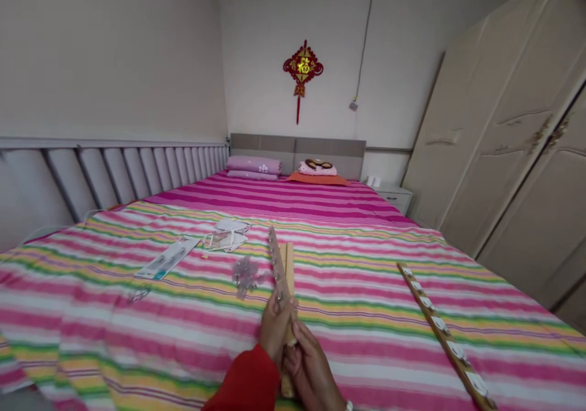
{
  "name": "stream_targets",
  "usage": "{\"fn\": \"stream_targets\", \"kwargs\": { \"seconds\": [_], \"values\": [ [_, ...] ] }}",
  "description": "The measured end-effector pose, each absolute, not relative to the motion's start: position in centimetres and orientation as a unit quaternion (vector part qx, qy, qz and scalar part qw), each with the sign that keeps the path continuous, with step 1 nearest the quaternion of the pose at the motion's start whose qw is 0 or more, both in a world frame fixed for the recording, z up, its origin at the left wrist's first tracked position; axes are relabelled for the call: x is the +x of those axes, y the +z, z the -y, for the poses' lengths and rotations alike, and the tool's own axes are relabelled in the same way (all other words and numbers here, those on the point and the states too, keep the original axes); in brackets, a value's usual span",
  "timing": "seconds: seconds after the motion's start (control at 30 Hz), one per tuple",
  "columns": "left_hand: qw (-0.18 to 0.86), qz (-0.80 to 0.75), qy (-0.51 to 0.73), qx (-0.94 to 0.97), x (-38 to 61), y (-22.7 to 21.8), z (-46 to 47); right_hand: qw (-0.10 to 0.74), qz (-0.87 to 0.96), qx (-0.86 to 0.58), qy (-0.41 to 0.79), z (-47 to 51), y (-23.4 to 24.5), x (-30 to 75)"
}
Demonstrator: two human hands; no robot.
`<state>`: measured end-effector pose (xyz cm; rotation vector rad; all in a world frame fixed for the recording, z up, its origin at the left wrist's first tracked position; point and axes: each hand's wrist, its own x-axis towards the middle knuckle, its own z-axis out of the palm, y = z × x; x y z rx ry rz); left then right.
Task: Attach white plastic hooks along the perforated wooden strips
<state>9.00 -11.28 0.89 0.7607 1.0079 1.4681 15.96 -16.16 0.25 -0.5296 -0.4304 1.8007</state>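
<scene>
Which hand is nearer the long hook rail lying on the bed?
Right. The right hand sits on the side toward the hook rail but apart from it; the left hand is farther, across the wooden strips both hands grip.

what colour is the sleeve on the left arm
Red; the sleeve shows best in the head view, at the bottom edge.

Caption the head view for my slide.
Both hands, left hand and right hand, grip wooden slats above striped pink bedspread.

One sign reads — a gold Chinese character 福 on the red knot ornament point(303, 68) hanging on the wall.
</scene>
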Motion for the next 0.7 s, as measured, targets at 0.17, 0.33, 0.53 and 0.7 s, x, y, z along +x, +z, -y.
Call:
{"fn": "stream_targets", "kwargs": {
  "seconds": [0.17, 0.33, 0.53, 0.7],
  "values": [
    [0.581, -0.444, 0.619, 0.287, 8.2, 0.4, 9.1, 0.569, 0.21, -0.257, 0.752, 15.7, 0.2, 16.1],
    [0.601, -0.43, 0.615, 0.274, 7.8, -0.1, 7.7, 0.567, 0.211, -0.276, 0.747, 15.6, 0.3, 16.0],
    [0.634, -0.432, 0.608, 0.203, 5.5, -0.4, 5.6, 0.565, 0.187, -0.281, 0.753, 15.4, 0.7, 15.3],
    [0.607, -0.45, 0.628, 0.186, 4.0, 1.4, 3.3, 0.562, 0.213, -0.282, 0.748, 15.3, 0.8, 14.6]
  ]
}}
